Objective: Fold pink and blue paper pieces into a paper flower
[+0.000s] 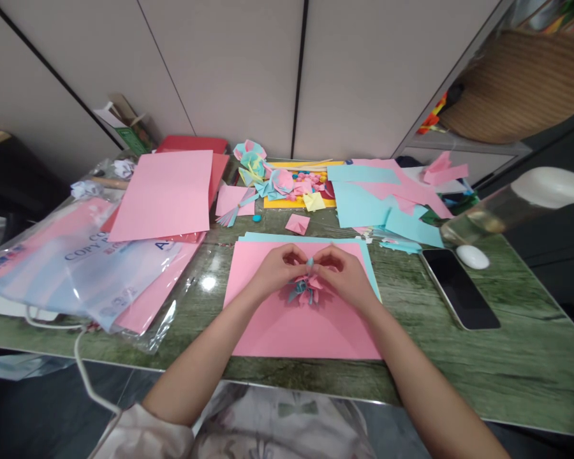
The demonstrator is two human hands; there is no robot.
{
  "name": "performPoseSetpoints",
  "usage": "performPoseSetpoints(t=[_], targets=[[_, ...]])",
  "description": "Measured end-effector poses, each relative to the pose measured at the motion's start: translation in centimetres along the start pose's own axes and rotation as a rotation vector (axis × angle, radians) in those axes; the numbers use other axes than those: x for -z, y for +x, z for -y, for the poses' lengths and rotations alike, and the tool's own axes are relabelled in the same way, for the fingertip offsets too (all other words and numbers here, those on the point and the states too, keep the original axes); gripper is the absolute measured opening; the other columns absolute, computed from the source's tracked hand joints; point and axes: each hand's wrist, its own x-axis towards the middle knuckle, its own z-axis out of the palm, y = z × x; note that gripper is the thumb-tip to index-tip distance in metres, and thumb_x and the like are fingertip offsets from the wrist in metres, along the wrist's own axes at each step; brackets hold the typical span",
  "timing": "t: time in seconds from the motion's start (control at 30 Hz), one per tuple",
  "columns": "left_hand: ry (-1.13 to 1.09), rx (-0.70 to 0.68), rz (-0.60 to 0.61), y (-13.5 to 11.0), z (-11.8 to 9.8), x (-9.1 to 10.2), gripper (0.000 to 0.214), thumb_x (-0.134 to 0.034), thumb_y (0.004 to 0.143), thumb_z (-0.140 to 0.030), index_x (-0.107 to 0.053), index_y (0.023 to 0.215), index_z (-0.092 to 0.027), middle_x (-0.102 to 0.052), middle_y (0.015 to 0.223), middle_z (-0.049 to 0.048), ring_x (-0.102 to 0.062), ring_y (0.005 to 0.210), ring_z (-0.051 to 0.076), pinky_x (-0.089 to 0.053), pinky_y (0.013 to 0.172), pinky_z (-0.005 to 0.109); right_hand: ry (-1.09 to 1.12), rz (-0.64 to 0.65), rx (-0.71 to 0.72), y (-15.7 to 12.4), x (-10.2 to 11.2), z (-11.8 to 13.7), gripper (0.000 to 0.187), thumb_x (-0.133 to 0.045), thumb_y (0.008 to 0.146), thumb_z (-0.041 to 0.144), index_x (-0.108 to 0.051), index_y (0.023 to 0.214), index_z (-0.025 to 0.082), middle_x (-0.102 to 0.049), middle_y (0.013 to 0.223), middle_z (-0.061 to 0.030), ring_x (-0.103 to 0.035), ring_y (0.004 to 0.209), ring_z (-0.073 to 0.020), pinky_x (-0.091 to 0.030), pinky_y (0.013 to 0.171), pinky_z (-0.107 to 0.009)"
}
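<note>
A paper flower (306, 291) with pink and light-blue petals is held over the pink paper sheet (310, 331). My left hand (283, 266) pinches it from the left side, and my right hand (338, 268) pinches it from the right. Their fingertips meet at a small blue tip at the flower's upper end. Both hands are closed on the flower, and part of it is hidden behind the fingers. Light-blue paper (373, 271) shows under the pink sheet along its top and right edges. Just beyond my hands lies a small folded pink square (297, 223).
Finished paper flowers (251, 159) and a yellow tray (272, 203) with small coloured pieces stand at the back. Blue sheets (358, 207), a phone (459, 287) and a bottle (488, 213) are at right. Pink paper (165, 194) and a plastic paper pack (95, 255) lie left.
</note>
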Motion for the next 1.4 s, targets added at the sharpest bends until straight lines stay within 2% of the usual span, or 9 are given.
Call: performPoseSetpoints(t=[0.4,0.7,0.83,1.03,1.4], targets=[[0.025,-0.012,-0.010,-0.14,0.09,0.14,0.016,-0.064,0.063,-0.023,-0.053,0.072,-0.014,-0.055,0.067,-0.0009,-0.051,0.061,0.009,-0.040,0.056,0.022,-0.014,-0.041,-0.047,-0.08,-0.08,0.23,0.010,-0.057,0.070,0.025,-0.060,0.078,0.019,-0.063,0.079,-0.0014,-0.059,0.072,-0.0141,-0.046,0.068,-0.028],[0.101,-0.078,-0.064,-0.07,0.51,0.02,0.013,-0.062,0.063,-0.021,-0.054,0.071,-0.015,-0.055,0.069,-0.0010,-0.051,0.062,0.010,-0.041,0.060,0.023,-0.069,-0.095,-0.036,-0.19,-0.42,-0.17,0.011,-0.059,0.070,0.029,-0.059,0.077,0.020,-0.063,0.078,-0.0008,-0.059,0.072,-0.0146,-0.046,0.069,-0.029],[0.096,-0.065,-0.066,-0.09,0.54,-0.09,0.011,-0.060,0.063,-0.019,-0.054,0.071,-0.015,-0.054,0.069,-0.0012,-0.051,0.062,0.010,-0.041,0.060,0.023,-0.086,-0.101,-0.017,-0.22,-0.52,-0.22,0.010,-0.057,0.071,0.027,-0.058,0.079,0.021,-0.062,0.077,-0.0008,-0.058,0.072,-0.0146,-0.046,0.068,-0.029],[0.075,-0.088,-0.068,-0.09,0.49,-0.31,0.009,-0.057,0.064,-0.016,-0.053,0.071,-0.015,-0.054,0.071,-0.0009,-0.051,0.063,0.009,-0.042,0.062,0.023,-0.124,-0.043,0.042,-0.32,-0.40,0.13,0.024,-0.053,0.075,0.025,-0.060,0.098,0.024,-0.062,0.078,-0.0012,-0.058,0.071,-0.0144,-0.046,0.070,-0.031],[0.029,-0.074,-0.070,-0.18,0.47,-0.31,0.009,-0.059,0.064,-0.018,-0.053,0.070,-0.015,-0.053,0.068,-0.0018,-0.053,0.063,0.010,-0.042,0.060,0.022,-0.317,-0.060,0.193,-0.41,-0.42,0.30,0.023,-0.050,0.079,0.023,-0.063,0.097,0.028,-0.065,0.085,-0.0008,-0.057,0.078,-0.0171,-0.041,0.084,-0.038]])
